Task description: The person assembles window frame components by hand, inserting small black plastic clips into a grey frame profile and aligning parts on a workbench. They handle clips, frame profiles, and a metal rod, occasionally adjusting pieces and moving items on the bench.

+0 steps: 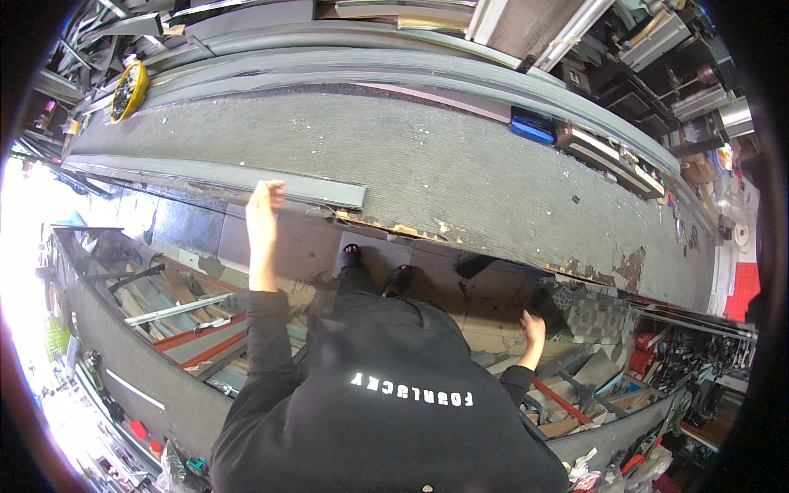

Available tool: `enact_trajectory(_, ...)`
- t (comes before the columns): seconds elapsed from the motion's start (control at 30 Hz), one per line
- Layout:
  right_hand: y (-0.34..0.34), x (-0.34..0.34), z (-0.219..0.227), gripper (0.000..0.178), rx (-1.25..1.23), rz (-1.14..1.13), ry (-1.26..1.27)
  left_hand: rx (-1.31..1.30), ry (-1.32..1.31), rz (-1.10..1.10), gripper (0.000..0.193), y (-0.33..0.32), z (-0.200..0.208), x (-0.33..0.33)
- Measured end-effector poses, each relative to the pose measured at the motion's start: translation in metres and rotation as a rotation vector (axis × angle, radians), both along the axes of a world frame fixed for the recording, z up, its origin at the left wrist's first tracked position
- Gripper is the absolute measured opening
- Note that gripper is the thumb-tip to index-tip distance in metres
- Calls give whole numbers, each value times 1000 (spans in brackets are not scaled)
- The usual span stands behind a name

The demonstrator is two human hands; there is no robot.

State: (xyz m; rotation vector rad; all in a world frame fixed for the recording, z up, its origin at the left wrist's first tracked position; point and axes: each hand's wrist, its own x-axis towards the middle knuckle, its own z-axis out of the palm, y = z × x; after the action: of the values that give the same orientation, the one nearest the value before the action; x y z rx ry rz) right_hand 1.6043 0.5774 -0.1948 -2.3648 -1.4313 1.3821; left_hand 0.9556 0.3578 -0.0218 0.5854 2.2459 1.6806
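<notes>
Grey metal bar (238, 177): a long, flat, narrow length of profile, laid along the near edge of a worn grey workbench (427, 164).
Pose: seen lying flat and level, running from the far left of the bench to a squarely cut end just right of the raised left hand (265, 205).
Surface: a dull, uniform grey finish is shown, lightly scuffed.
Contact: the bar's near edge is met by the fingertips of the left hand; whether it is gripped cannot be told.
Right hand (534, 330): kept well apart from the bar, nothing held.
</notes>
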Motion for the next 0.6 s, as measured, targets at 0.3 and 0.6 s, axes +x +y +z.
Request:
enact_trajectory(0.3, -61, -403, 94, 74, -57, 1113, 686, 925, -1056, -685, 141, 25, 49, 67)
enact_trajectory(0.6, -85, -465, 54, 61, -342, 846, 941, 956, -793, -1371, 144, 39, 123, 65)
